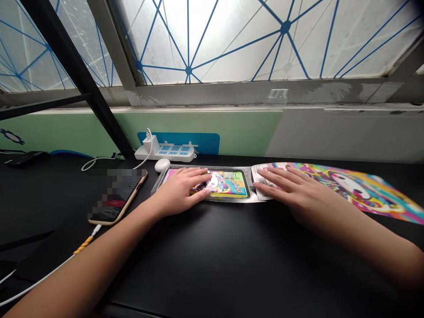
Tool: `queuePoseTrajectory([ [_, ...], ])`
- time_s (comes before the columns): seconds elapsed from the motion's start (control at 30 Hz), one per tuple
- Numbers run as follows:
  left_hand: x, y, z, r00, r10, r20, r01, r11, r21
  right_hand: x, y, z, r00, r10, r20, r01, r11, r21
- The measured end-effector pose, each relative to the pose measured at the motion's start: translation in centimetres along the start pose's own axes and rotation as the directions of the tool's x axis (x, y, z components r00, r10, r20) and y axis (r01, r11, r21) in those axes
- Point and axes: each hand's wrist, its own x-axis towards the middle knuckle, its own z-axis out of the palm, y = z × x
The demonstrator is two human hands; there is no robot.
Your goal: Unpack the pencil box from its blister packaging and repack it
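My left hand (179,191) lies flat over a clear plastic tray (155,187) that holds a brightly printed phone case (230,184) with the word SPORT on it. Its fingertips rest on the printed surface, covering the case's left part. My right hand (293,192) lies palm down with its fingers spread, the fingertips on a multicoloured cartoon-printed sheet (361,190). That sheet extends rightward from the tray's right edge, and my hand hides part of it.
A white power strip (165,152) with a plugged-in charger stands behind the tray, beside a small white rounded object (162,165). A smartphone in a gold-edged case (115,196) lies left of my left hand, with a white cable near it, on the black desk (232,260).
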Motion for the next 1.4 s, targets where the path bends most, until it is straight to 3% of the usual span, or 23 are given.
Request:
queuePoseTrajectory([
  [0.13, 0.0, 0.0, 0.0, 1.0, 0.008, 0.005, -0.008, 1.0, 0.008, 0.3, -0.9, -0.5, 0.999, -0.033, -0.02, 0.031, 0.997, -0.069],
  [0.27, 0.0, 0.0, -0.1, 1.0, 0.008, 0.005, -0.008, 1.0, 0.009, -0.2, -0.3, -0.9, 0.998, 0.028, -0.056, -0.029, 0.999, -0.027],
  [0.4, 0.0, -0.1, 0.0, 1.0, 0.01, 0.0, -0.01, 1.0, -0.005, 0.4, -0.9, -3.1, 0.982, 0.086, -0.169, -0.078, 0.995, 0.058],
  [0.47, 0.2, -0.3, 0.3, 1.0, 0.023, -0.01, -0.023, 1.0, -0.005, 1.0, -3.1, -4.4, 0.973, 0.051, -0.225, -0.032, 0.996, 0.087],
  [0.57, 0.7, -0.7, 0.7, 0.998, 0.052, -0.036, -0.052, 0.999, -0.002, 1.9, -8.7, -5.5, 0.953, -0.084, -0.29, 0.12, 0.987, 0.109],
  [0.63, 1.1, -0.8, 0.8, 0.996, 0.063, -0.058, -0.064, 0.998, -0.019, 2.3, -12.9, -5.2, 0.933, -0.248, -0.261, 0.278, 0.957, 0.085],
  [0.73, 2.0, -0.6, 0.7, 0.997, 0.048, -0.054, -0.051, 0.997, -0.052, 3.0, -17.8, -3.8, 0.914, -0.239, -0.328, 0.287, 0.952, 0.108],
  [0.8, 2.7, -0.2, 0.8, 0.999, 0.03, -0.026, -0.032, 0.997, -0.063, 4.0, -19.3, -2.7, 0.919, -0.245, -0.31, 0.301, 0.942, 0.15],
  [0.93, 3.9, 1.1, 1.6, 0.999, 0.01, -0.03, -0.011, 0.999, -0.031, 7.6, -18.0, -0.5, 0.979, -0.161, -0.126, 0.201, 0.879, 0.433],
  [1.1, 4.5, 2.3, 2.8, 1.0, 0.013, -0.028, -0.011, 0.998, 0.066, 10.3, -14.1, 1.2, 0.999, -0.032, 0.011, 0.013, 0.662, 0.75],
  [1.23, 4.1, 2.4, 2.7, 0.999, 0.039, -0.029, -0.036, 0.995, 0.097, 9.8, -13.3, 1.3, 1.0, 0.011, 0.003, -0.009, 0.6, 0.8],
  [1.4, 3.2, 2.4, 2.1, 0.994, 0.046, -0.103, -0.028, 0.985, 0.171, 9.2, -13.6, 1.4, 0.99, 0.039, -0.139, 0.083, 0.632, 0.771],
])
